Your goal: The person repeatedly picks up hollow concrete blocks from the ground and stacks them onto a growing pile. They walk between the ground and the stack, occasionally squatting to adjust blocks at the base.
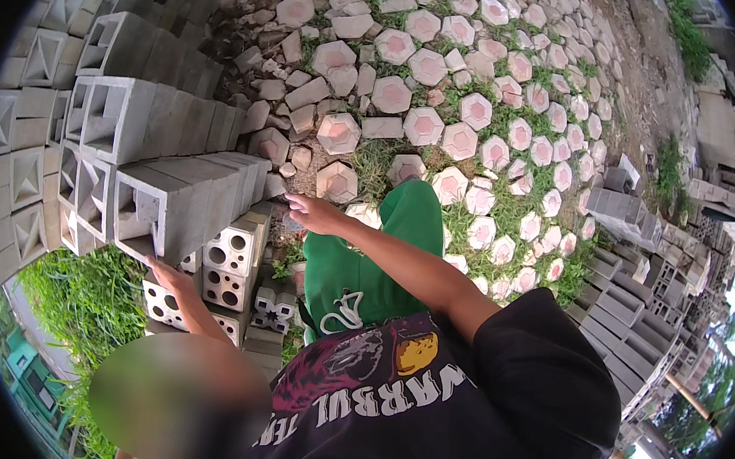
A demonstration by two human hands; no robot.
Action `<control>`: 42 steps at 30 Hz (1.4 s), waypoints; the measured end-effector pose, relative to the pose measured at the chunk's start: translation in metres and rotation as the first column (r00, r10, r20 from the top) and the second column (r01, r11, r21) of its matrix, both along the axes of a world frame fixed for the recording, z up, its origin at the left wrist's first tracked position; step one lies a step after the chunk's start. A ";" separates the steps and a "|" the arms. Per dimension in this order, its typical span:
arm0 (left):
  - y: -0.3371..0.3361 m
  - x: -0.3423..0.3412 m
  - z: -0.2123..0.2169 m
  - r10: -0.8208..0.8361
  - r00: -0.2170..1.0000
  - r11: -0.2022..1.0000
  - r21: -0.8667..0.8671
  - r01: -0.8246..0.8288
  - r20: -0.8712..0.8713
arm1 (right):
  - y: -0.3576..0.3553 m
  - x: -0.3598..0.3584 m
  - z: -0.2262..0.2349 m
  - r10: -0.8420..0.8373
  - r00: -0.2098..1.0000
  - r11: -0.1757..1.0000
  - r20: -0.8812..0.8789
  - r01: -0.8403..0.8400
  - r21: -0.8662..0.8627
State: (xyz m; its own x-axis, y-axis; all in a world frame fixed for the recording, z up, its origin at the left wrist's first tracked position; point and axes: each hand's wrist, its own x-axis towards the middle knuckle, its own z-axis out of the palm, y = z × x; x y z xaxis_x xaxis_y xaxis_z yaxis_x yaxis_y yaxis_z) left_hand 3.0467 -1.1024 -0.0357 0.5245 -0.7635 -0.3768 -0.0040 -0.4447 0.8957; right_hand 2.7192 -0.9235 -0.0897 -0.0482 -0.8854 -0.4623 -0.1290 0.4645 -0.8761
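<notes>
Head view: we're leaning over a stack of grey concrete vent blocks (176, 193) on our left, w/ both arms out to it. Our left hand (167, 276) sits under the near bottom edge of the lowest projecting row, fingers flat against the underside; it's spread, not curled round anything we can make out. Our right hand (310, 212) reaches to the far end of that same row, fingers fairly wide and pressed to or just beside the block end; contact itself is hard to tell. So the row we're on is at mid-left, jutting out over smaller perforated blocks (231, 258) below it.

Risks as we judge them:
- The row looks made of several separate blocks side by side. Squeezed only from both ends, a middle one could slip out and drop onto our green-trousered leg (352, 263), which is right beside the stack.
- Left fingers are underneath, so if the row settles they could get pinched against the perforated blocks.
- The upper rows (126, 116) overhang and lean our way; pulling the lower row could unsettle them.
- Footing: hexagonal pavers (423, 126) w/ grass between and loose broken pieces (305, 95) far of us look uneven, so a step back w/ weight in hand could turn an ankle.

Further block piles (629, 310) lie well apart at right.
</notes>
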 end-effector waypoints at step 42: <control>0.492 -1.060 0.018 -0.608 -0.776 -0.778 0.067 0.625 0.168 | 0.564 -0.555 0.008 -0.922 -0.306 -0.345 -0.235 0.928 0.144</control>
